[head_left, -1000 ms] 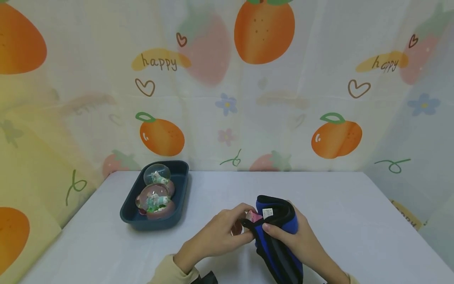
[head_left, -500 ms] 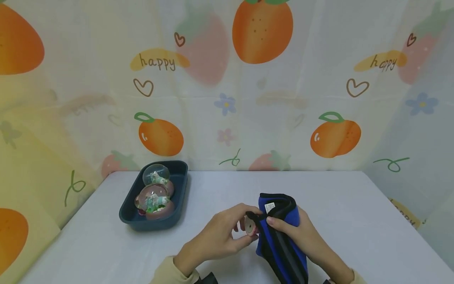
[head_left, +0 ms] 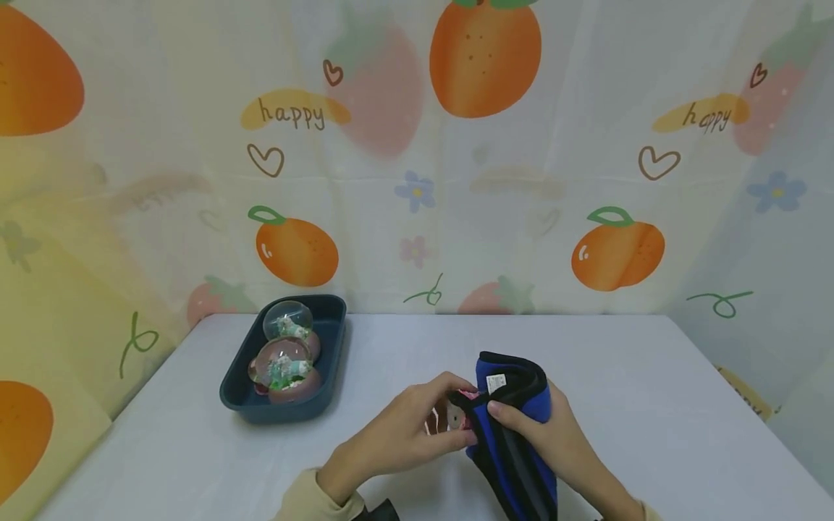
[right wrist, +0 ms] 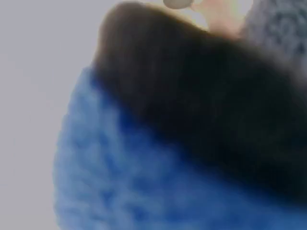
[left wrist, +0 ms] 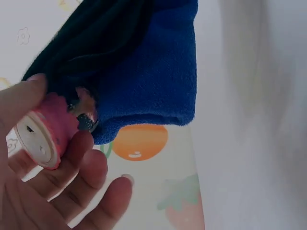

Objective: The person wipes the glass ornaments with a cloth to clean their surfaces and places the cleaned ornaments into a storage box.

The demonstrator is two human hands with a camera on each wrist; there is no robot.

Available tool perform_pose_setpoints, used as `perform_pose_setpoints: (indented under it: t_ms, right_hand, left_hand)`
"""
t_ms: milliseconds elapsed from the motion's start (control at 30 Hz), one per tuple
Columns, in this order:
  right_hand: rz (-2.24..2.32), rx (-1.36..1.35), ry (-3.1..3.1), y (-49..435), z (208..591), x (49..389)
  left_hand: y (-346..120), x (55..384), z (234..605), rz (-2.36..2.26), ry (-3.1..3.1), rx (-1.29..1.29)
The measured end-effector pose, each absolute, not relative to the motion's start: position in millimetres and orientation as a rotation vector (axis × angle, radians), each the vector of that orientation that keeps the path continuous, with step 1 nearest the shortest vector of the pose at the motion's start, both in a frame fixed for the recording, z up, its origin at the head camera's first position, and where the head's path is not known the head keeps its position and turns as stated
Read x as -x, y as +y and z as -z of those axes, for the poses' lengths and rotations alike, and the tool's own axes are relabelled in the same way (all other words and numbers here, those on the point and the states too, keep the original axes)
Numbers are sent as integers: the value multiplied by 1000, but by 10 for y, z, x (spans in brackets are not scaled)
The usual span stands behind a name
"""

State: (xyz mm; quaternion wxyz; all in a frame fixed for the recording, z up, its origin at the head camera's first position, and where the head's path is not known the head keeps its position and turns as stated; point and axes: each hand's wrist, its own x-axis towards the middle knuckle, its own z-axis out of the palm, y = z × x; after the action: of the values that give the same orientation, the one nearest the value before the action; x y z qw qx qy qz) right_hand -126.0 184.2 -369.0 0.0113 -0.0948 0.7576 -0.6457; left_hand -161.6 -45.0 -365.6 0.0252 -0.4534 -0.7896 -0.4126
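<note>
My left hand (head_left: 407,427) pinches a small snow globe (left wrist: 41,134) by its pink base, between thumb and fingers. In the left wrist view the base's pale underside faces the camera. The clear end lies against the edge of a thick blue and black cloth (head_left: 515,441), which partly hides it. My right hand (head_left: 544,427) grips this folded cloth from the right, thumb on its front near a white label (head_left: 496,383). Only the blurred cloth (right wrist: 124,167) and a bit of a finger show in the right wrist view.
A dark blue tray (head_left: 274,414) stands at the left on the white table (head_left: 404,347). In it lie a brownish-pink snow globe (head_left: 284,365) and, behind it, a clear one (head_left: 289,318). A fruit-patterned curtain (head_left: 495,152) hangs behind the table.
The snow globe has turned in my left hand, and its base has shown different sides. The cloth in my right hand has shifted slightly. The tray has stayed put.
</note>
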Motion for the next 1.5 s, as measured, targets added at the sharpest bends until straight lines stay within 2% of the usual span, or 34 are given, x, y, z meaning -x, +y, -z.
perform_pose_setpoints:
  t_ms: [233,633,933,1267,1500]
  right_hand:
    - [2008,343,2264,1901,3668,1305]
    - [2020,303,2440,1811,3688,1228]
    - [2096,367,2551,1874,3659,1233]
    - [2035,425,2259,1921,3643,1271]
    - [2066,373,2433,1866,3669,1229]
  left_hand:
    - [-430,1586,3672,1161,-2328,1416]
    - [-444,1597,3683,1325,-2499,1329]
    - [-455,1617,3650,1318,-2375,1419]
    - [-434,1604,3633,1110,-2285,1446]
    - [-410,1611,3667,1185,-2419,1381]
